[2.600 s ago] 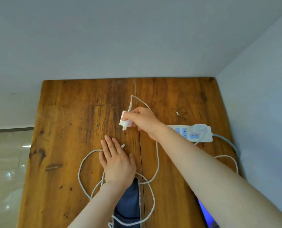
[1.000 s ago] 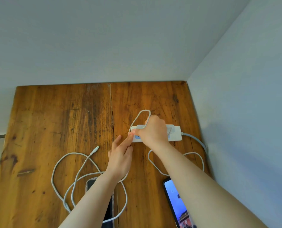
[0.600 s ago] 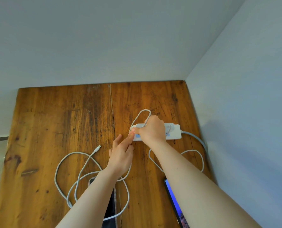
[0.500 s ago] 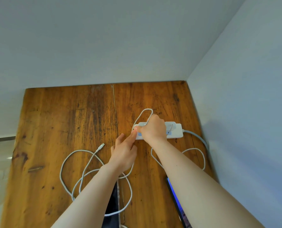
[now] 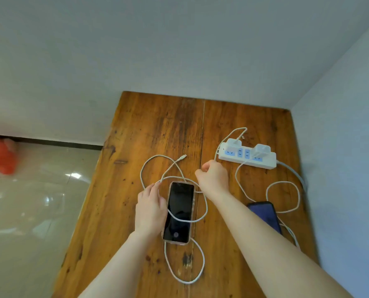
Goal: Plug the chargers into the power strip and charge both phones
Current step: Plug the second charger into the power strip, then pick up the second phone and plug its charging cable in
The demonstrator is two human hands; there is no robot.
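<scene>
A white power strip (image 5: 265, 163) lies at the table's far right. Two white chargers stand plugged in it, one at its left end (image 5: 234, 145) and one further right (image 5: 261, 150). A dark-screened phone in a pink case (image 5: 179, 211) lies mid-table with a white cable (image 5: 200, 218) looped over and around it. The cable's free connector (image 5: 182, 157) lies beyond the phone. My left hand (image 5: 150, 208) lies flat against the phone's left edge. My right hand (image 5: 213, 178) is curled just short of the strip, over the cable. A second phone (image 5: 263, 214) lies at the right, partly behind my right arm, with its own cable (image 5: 282, 196).
The wooden table (image 5: 157, 130) stands in a corner, with walls behind it and to its right. Its left edge drops to a glossy tiled floor. A blurred orange object (image 5: 0, 155) sits on the floor far left. The strip's grey cord (image 5: 295, 175) runs off the right edge.
My right hand has let go of the charger, which now stands in the strip's left end, and has drawn back. My left hand has moved from the strip to the dark phone.
</scene>
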